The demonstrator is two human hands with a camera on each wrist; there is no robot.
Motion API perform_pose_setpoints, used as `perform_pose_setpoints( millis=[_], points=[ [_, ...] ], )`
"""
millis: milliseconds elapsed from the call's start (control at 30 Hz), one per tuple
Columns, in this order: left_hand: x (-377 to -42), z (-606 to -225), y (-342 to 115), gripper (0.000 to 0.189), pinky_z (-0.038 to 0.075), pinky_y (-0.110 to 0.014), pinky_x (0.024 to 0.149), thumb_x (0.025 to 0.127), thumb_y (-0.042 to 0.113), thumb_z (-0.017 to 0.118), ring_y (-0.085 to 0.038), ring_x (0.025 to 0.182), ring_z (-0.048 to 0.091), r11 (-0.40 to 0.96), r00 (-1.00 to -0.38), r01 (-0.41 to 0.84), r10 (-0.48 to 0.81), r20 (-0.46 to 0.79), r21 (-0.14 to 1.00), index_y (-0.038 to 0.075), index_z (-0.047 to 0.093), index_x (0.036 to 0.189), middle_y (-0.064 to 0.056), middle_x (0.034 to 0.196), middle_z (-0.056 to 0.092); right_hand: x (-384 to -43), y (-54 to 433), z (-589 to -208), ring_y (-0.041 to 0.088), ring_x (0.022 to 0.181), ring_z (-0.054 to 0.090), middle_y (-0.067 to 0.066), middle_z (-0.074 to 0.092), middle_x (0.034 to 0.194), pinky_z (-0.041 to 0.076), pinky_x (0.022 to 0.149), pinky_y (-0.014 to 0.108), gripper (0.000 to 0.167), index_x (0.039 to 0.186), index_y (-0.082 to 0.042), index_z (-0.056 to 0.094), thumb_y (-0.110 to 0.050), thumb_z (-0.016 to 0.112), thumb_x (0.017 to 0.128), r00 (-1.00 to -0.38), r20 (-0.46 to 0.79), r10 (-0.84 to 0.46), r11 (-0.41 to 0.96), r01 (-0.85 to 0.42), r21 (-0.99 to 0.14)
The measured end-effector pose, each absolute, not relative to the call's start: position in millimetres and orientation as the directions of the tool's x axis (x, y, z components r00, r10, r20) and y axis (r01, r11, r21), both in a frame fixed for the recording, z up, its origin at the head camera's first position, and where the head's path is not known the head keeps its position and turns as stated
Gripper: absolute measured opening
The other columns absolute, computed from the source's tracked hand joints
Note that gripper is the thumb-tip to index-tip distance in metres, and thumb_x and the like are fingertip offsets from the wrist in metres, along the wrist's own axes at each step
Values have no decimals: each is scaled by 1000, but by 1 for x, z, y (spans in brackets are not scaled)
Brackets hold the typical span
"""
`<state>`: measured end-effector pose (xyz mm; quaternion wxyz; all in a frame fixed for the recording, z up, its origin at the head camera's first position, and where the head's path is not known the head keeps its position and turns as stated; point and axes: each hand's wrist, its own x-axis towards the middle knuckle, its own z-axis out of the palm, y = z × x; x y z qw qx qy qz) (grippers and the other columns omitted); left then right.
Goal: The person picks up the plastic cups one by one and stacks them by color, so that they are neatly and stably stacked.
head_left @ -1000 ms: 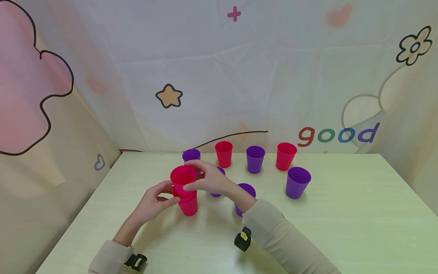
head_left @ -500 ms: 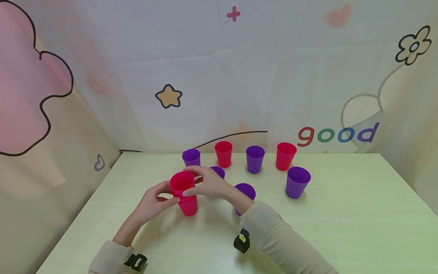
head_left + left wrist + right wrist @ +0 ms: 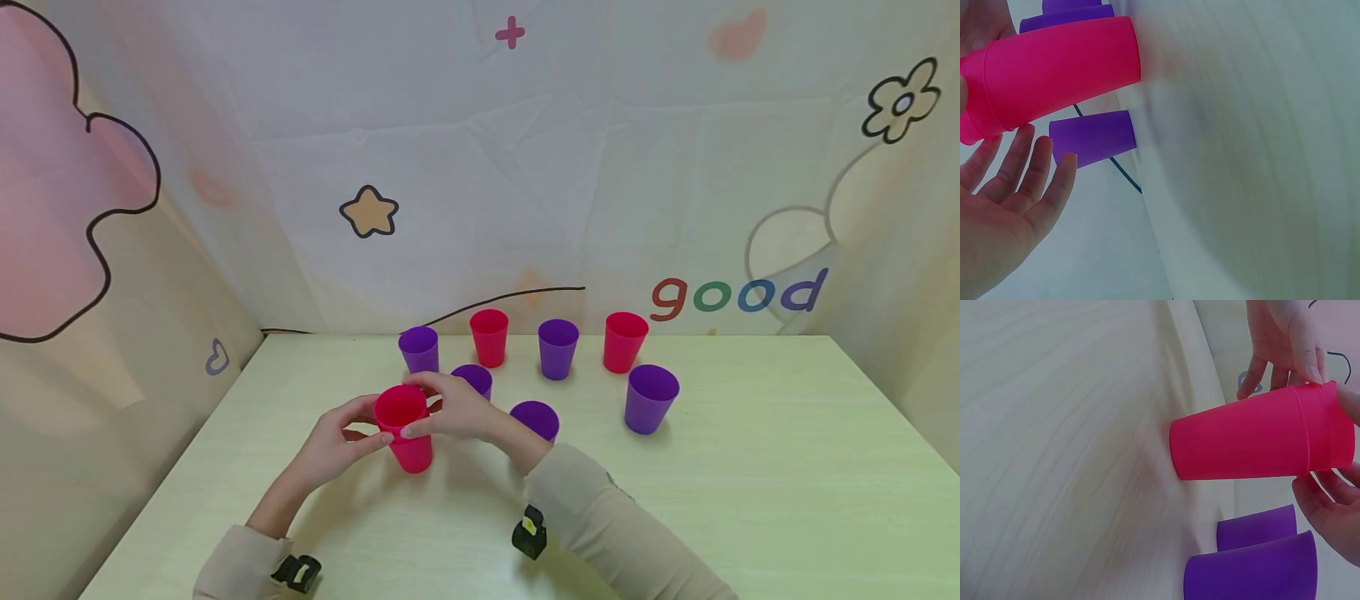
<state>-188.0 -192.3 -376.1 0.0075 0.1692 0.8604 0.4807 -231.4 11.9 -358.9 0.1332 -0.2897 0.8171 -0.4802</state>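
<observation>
Left hand (image 3: 330, 450): thumb and fingers round lower red cup (image 3: 413, 457), upright on worktop (image 3: 787, 467); steady hold advisable. Upper red cup (image 3: 401, 407): nested in lower; straight, gentle press best, tilt may jam. Right hand (image 3: 461, 408): pinching upper red cup near rim. Beyond: back-left purple cup (image 3: 418, 348); half-hidden purple cup (image 3: 474, 379); rear red cup (image 3: 489, 340); forearm-side purple cup (image 3: 536, 419), nearest obstacle; mid-back purple cup (image 3: 557, 352); rear-right red cup (image 3: 624, 345); far-right purple cup (image 3: 649, 402).

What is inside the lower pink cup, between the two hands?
The upper pink cup is nested in the lower pink cup, its top protruding. Anything deeper inside is covered.
</observation>
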Motion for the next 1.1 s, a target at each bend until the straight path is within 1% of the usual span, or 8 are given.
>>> perform_pose_setpoints(
  millis=[133,300,433,500,633,800,933,1100],
  points=[
    [-191,-380,-194,48,50,-31,73,81,11,68,-28,97,55,488,-942,286,302,148,824,2,50,125,-13,108,59,-230,13,-357,18,107,51,1,57,115,46,80,25,65,130,-7,46,-22,75,74,-794,61,-604,386,-359,-850],
    [-196,-387,-198,50,50,-32,73,81,16,69,-27,98,55,471,-939,291,306,155,833,5,50,126,-11,109,59,-227,18,-351,19,111,49,3,54,122,46,83,28,70,134,-8,43,-24,75,74,-802,85,-591,398,-382,-834],
    [-196,-388,-198,50,50,-33,73,81,14,69,-28,98,55,477,-943,281,296,148,833,4,50,126,-12,109,59,-225,23,-349,24,112,50,6,53,123,46,84,30,68,132,-6,44,-23,75,74,-806,119,-579,376,-394,-839],
    [-192,-382,-195,48,49,-33,73,81,12,68,-28,98,54,483,-946,275,291,143,831,3,50,125,-13,108,59,-224,28,-348,25,112,50,7,53,124,46,85,31,67,132,-6,44,-22,74,75,-810,128,-573,368,-394,-842],
    [-192,-381,-195,48,49,-32,73,82,12,68,-28,98,54,491,-945,279,293,145,825,2,50,125,-13,107,60,-221,38,-346,24,114,50,7,52,126,46,88,36,66,133,-7,44,-22,74,76,-822,136,-554,357,-382,-853],
    [-197,-390,-199,49,49,-32,72,81,15,69,-26,98,55,482,-944,283,294,152,829,4,50,126,-11,108,60,-221,51,-344,25,114,50,9,52,126,44,90,40,66,133,-7,44,-21,74,76,-825,155,-543,325,-377,-867],
    [-197,-391,-200,49,50,-32,73,81,17,69,-26,98,55,474,-942,288,296,157,832,6,51,125,-9,108,60,-219,62,-342,25,112,51,10,51,126,44,90,38,65,132,-5,44,-18,74,76,-823,183,-538,298,-389,-872],
    [-198,-392,-200,48,50,-30,73,80,19,70,-25,98,55,471,-940,297,299,167,831,7,52,123,-8,106,60,-216,78,-340,26,112,50,13,52,125,44,90,39,64,132,-3,44,-17,72,77,-816,212,-538,279,-410,-868]
  ],
)
